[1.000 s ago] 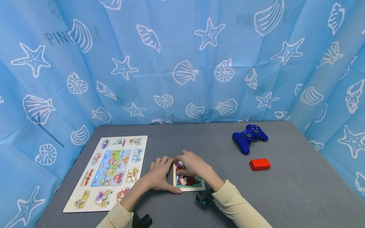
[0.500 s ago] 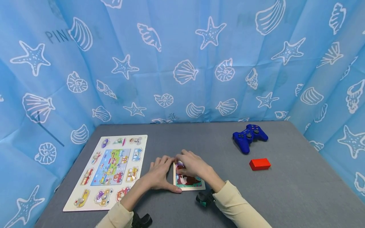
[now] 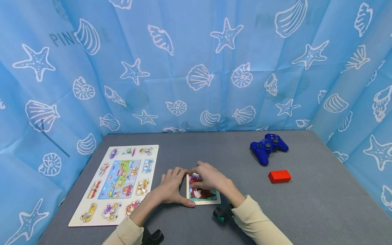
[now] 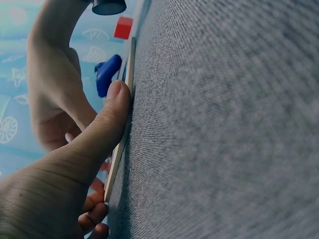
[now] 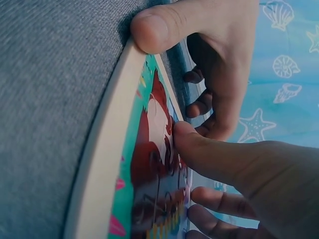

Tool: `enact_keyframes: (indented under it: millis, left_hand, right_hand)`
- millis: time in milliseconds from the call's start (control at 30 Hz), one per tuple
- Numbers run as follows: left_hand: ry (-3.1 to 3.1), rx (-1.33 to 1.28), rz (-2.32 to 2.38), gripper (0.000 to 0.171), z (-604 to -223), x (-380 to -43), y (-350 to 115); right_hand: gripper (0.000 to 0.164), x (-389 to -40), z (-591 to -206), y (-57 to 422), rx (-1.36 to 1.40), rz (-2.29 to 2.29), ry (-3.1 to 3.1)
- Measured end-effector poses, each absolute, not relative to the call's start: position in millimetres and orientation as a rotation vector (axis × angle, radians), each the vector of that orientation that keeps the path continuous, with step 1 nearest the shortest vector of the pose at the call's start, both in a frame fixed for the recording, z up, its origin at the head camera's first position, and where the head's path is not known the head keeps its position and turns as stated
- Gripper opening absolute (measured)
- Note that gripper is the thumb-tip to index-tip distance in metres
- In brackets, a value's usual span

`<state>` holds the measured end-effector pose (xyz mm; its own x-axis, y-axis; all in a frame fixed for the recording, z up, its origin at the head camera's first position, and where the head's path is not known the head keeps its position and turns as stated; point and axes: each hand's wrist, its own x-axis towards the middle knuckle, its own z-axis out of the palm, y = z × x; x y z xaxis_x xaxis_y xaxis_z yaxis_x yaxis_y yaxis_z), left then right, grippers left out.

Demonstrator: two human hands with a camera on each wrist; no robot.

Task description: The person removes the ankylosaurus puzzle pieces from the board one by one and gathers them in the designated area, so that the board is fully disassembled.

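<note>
A small jigsaw puzzle (image 3: 209,195) in a pale wooden frame lies flat in front of me, with a reddish-brown figure on a green ground. My left hand (image 3: 170,189) holds its left side, thumb (image 4: 112,107) at the near left corner and fingers reaching to the far left corner. Over the upper part of the picture is my right hand (image 3: 210,177). In the right wrist view its thumb (image 5: 199,149) touches the picture, and its other fingertips rest near the far edge. Part of the picture is hidden under this hand.
A large peg puzzle board (image 3: 114,217) with vehicle pieces lies to the left. On the right are a blue game controller (image 3: 263,149) and a red block (image 3: 279,176). A blue shell-patterned curtain (image 3: 177,85) hangs behind the grey table (image 3: 306,211).
My right hand and forearm have shifted slightly to the right, and a little more of the picture's upper part shows. The left hand has stayed at the frame.
</note>
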<state>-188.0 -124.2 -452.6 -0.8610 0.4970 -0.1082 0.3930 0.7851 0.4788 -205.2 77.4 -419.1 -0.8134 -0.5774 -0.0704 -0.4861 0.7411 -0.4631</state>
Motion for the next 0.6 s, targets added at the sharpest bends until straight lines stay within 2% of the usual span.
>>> enact_keyframes:
  millis: [600]
  left_hand:
    - [2.748, 0.679, 0.660, 0.110, -454.1, -189.4, -123.3]
  right_hand:
    - [0.034, -207.1, -421.2, 79.6, -0.868, -0.680, 2.702]
